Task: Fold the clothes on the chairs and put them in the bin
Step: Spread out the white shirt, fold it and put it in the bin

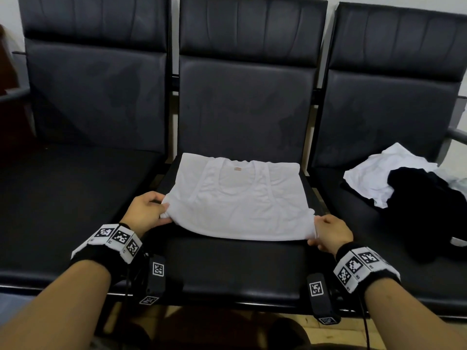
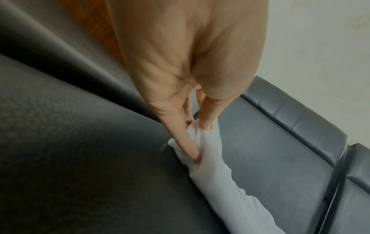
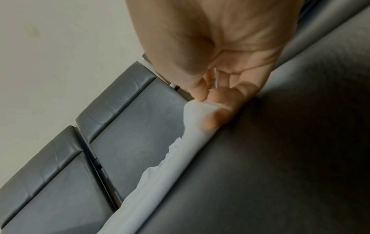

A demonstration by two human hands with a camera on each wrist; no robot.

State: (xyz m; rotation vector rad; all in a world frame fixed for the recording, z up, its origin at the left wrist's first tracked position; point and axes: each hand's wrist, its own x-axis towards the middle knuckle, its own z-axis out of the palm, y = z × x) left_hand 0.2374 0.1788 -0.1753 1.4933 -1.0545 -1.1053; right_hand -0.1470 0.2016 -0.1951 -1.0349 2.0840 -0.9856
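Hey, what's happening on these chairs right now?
A person is folding a white undershirt on the middle chair of a black row. The left hand pinches its near left corner and the right hand grips the near right corner. A pile of white and black clothes waits unfolded on the right chair. No bin is in view.

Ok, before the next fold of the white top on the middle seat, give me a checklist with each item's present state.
1. Left hand grips the near left corner of the white top: ok.
2. Right hand pinches the near right corner: ok.
3. Top lies flat on the middle seat, neckline up: ok.
4. Near edge held level between the hands: ok.
5. Bin within reach: cannot tell, none in view.
6. More clothes wait: ok, a white and black pile lies on the right seat.
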